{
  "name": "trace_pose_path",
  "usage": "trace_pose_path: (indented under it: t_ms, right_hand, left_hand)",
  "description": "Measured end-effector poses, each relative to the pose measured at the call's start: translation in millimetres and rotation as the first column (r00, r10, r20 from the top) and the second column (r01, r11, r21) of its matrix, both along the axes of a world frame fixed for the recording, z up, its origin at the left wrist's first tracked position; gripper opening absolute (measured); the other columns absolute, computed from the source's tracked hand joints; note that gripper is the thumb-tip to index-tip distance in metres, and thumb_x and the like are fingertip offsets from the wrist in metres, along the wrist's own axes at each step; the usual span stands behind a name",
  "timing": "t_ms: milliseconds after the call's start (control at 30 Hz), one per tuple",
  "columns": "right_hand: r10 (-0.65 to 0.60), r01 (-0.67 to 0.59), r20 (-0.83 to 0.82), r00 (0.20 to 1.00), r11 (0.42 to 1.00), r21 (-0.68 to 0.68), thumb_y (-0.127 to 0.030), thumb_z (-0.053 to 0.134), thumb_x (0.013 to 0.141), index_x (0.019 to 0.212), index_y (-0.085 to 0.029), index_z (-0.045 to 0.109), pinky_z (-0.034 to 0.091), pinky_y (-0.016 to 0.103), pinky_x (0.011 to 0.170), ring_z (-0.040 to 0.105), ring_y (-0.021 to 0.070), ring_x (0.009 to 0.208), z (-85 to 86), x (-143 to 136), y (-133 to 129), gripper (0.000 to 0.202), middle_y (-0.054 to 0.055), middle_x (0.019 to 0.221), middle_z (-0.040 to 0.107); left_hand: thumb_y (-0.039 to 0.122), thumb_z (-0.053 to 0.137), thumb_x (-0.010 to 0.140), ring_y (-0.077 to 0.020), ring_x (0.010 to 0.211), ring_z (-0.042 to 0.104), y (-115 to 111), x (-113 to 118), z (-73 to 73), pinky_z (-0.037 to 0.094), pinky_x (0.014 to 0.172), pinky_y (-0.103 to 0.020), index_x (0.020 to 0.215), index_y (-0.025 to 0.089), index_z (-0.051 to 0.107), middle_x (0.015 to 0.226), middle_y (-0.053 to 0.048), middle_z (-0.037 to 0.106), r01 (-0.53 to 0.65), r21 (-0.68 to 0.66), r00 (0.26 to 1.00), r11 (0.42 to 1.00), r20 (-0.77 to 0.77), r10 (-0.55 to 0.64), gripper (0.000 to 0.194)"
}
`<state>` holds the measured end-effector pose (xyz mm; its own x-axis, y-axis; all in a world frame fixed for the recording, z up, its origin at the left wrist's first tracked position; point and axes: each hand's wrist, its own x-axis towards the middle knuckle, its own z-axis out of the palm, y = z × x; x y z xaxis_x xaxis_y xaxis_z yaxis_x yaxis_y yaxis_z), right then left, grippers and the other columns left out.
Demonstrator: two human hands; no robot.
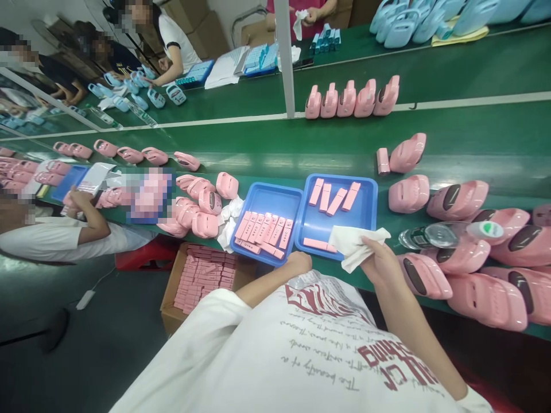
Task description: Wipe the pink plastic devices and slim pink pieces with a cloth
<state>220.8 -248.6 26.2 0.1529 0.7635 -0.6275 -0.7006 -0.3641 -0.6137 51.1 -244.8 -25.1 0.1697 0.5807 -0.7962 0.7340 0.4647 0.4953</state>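
Beside the right blue tray (374,209), the right fingers (371,244) pinch a white cloth (353,248) at one end, leaving it draped; the left fingers (306,260) look curled, any grip unclear.

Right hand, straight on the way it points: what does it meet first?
Past the crumpled white cloth in its grip, the right hand would probably meet the near rim of the right-side blue plastic tray. Height unclear; it might pass over.
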Motion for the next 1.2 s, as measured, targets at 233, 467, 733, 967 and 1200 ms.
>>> trace_pose_path:
  t_ms: [233,467,733,967,1200]
  right_hand:
    - [-0.019,0.019,0.009,1.0,1.0,0.011,-0.018,0.078,0.051,0.076,-0.016,0.061,0.054,0.021,0.055,0.061,0.0119,0.065,-5.5,0.5,-3.4,0.031,-0.001,0.072,0.064]
    - [0.001,-0.002,0.021,1.0,0.998,0.061,-0.022,0.078,0.054,0.08,-0.017,0.061,0.055,0.023,0.059,0.063,0.013,0.068,-2.2,-4.6,1.4,0.032,-0.001,0.076,0.065]
    - [-0.084,0.028,0.162,0.983,0.947,0.32,-0.044,0.074,0.065,0.087,-0.022,0.064,0.056,0.034,0.075,0.066,0.0186,0.084,38.3,-30.2,9.0,0.033,0.002,0.088,0.068]
    - [-0.204,-0.69,0.791,0.576,0.398,0.605,-0.038,0.053,0.087,0.124,-0.027,0.058,0.038,0.044,0.107,0.046,0.0237,0.128,60.5,-56.6,14.6,0.039,0.007,0.135,0.052]
    - [-0.383,-0.884,0.816,0.434,-0.006,0.468,-0.031,0.051,0.088,0.126,-0.034,0.056,0.028,0.037,0.113,0.053,0.0156,0.121,29.5,-52.3,3.7,0.038,0.001,0.119,0.064]
  left_hand:
    - [0.023,0.077,0.059,-0.0165,0.066,0.06,6.1,-80.9,42.9,0.045,0.058,-0.027,0.091,0.014,0.06,0.073,-0.002,0.06,-0.068,-0.001,0.987,0.998,0.143,0.068,0.038]
    - [0.049,0.077,0.059,-0.009,0.058,0.053,2.5,-77.5,96.0,0.041,0.052,-0.02,0.092,0.014,0.056,0.066,0.001,0.056,-0.593,-0.088,0.429,0.801,0.806,0.407,0.053]
    - [0.057,0.065,0.072,-0.0094,0.051,0.052,-9.6,-46.1,121.0,0.04,0.048,-0.022,0.116,0.015,0.054,0.07,-0.002,0.06,-0.517,-0.165,0.316,0.84,0.875,0.367,0.062]
    - [0.086,0.021,0.07,-0.0087,0.035,0.042,-11.8,-28.9,119.3,0.029,0.032,-0.02,0.12,0.015,0.051,0.056,0.003,0.051,-0.456,-0.204,0.299,0.866,0.882,0.365,0.092]
    - [0.084,0.012,0.073,-0.0129,0.048,0.055,-5.0,-26.0,128.0,0.038,0.041,-0.022,0.116,0.009,0.055,0.062,-0.005,0.059,-0.411,-0.36,0.242,0.837,0.843,0.481,0.097]
